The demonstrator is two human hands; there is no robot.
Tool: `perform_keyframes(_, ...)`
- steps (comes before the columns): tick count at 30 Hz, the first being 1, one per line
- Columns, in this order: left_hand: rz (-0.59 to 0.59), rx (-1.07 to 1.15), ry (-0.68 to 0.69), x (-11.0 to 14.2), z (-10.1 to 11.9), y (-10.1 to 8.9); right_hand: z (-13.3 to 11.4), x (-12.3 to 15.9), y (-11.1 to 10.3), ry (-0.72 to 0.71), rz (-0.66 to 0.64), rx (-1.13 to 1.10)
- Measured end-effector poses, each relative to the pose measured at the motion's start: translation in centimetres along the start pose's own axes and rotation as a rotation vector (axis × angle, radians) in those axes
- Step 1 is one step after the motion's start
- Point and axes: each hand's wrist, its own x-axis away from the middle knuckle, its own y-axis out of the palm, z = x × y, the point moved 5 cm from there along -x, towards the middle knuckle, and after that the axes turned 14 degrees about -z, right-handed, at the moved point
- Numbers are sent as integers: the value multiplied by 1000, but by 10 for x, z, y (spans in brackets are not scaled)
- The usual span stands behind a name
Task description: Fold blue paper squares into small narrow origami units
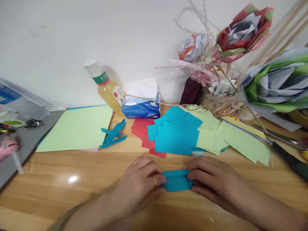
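A small piece of blue paper (177,183) is stretched between my two hands just above the wooden table, with a folded strip along its far edge. My left hand (144,179), wearing a ring, pinches its left end. On the right end, the fingers of my right hand (211,176) are closed too. Right behind them lies a loose stack of blue paper pieces (176,138), overlapping red paper pieces (144,134) and pale green ones (209,140). Several narrow folded blue paper strips (112,134) rest in a small heap to the left.
Pale green sheets (77,128) lie at the left beside a grey surface (14,160). Against the wall stand a yellow drink bottle (108,91) and a blue tissue pack (141,107). Scissors (286,154) and large paper flowers (243,33) occupy the right side.
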Motion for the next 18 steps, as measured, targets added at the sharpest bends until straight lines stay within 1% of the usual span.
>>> perform_keyframes(3, 76, -21, 17, 2, 0, 0, -1, -1, 0, -20, 30, 14)
perform_keyframes(5, 105, -47, 17, 3, 1, 0, -2, -2, 0, -20, 30, 18)
perform_keyframes(9, 95, -119, 22, 3, 5, -1, -3, -2, 1, -9, 1, 27)
perform_keyframes(12, 96, -162, 44, 3, 9, -1, -5, -2, 0, -4, 12, 36)
perform_keyframes(15, 121, -112, 24, 4, 9, 0, -6, -4, 0, 18, 30, 28)
perform_keyframes(18, 120, -42, -14, 4, 6, 4, -6, -4, 0, 55, 46, -11)
